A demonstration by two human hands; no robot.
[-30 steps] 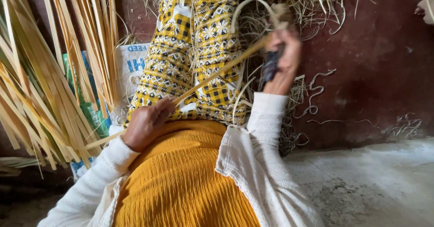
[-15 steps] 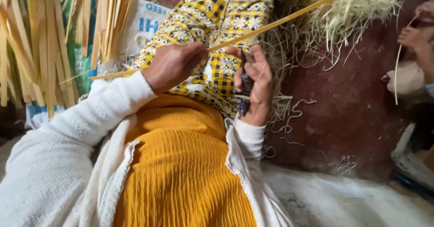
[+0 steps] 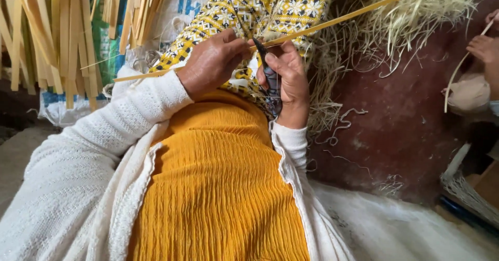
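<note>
From the head camera, looking down over my lap, my left hand (image 3: 213, 63) was closed around a long bamboo strip (image 3: 332, 19), thumb and fingers pinching it just where it crossed my patterned yellow skirt (image 3: 260, 6). The strip ran slantwise from beside my left sleeve (image 3: 104, 136) up toward the upper right, its far end lying over a heap of pale shavings (image 3: 426, 6). My right hand (image 3: 286, 79) sat just beside the left, fingers curled shut on a dark-handled knife (image 3: 270, 81); the blade's tip met the strip right between my two hands. Whether the edge was already biting into the strip I could not tell. To my left a bundle of flat bamboo slats (image 3: 62, 32) stood leaning, with a printed sack (image 3: 182, 6) behind it. My yellow top (image 3: 218, 188) filled the lower middle. On the dark red floor (image 3: 405, 115) thin curls of shaving lay scattered. At the far right edge another person's hand (image 3: 481, 45) held a thin strip of its own, well apart from mine.
</note>
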